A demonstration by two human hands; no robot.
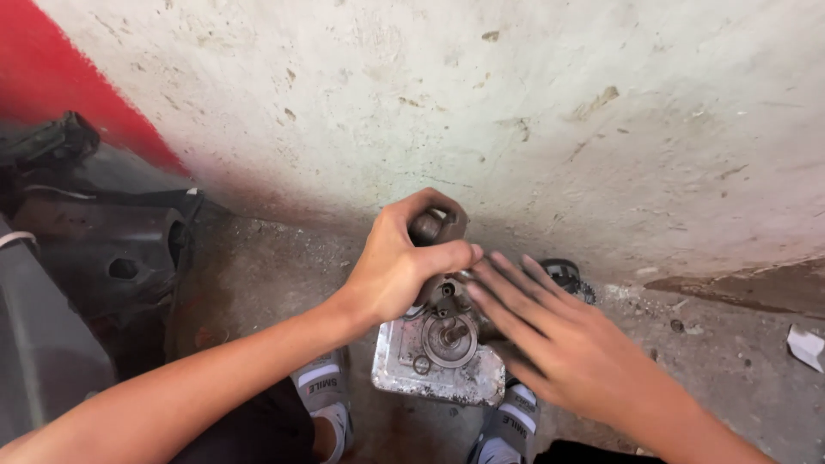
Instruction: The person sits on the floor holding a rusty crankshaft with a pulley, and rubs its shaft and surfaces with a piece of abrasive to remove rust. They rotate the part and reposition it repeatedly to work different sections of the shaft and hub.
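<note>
My left hand [397,266] grips the upper end of a greasy metal engine part [436,225], thumb laid across its front. The part stands on a dirty silver metal casing [430,374] with a round hub and short shaft [450,333] in its middle. My right hand [550,339] is blurred, its fingers spread flat beside the part and over the casing's right side, holding nothing that I can see. Both forearms reach in from the bottom edge.
The casing rests on a grimy concrete floor [730,361] against a stained whitish wall [481,103]. Dark plastic vehicle panels [94,241] lie at the left. A small toothed sprocket [567,277] sits behind my right hand. My sandalled feet [325,395] flank the casing. A paper scrap [806,345] lies far right.
</note>
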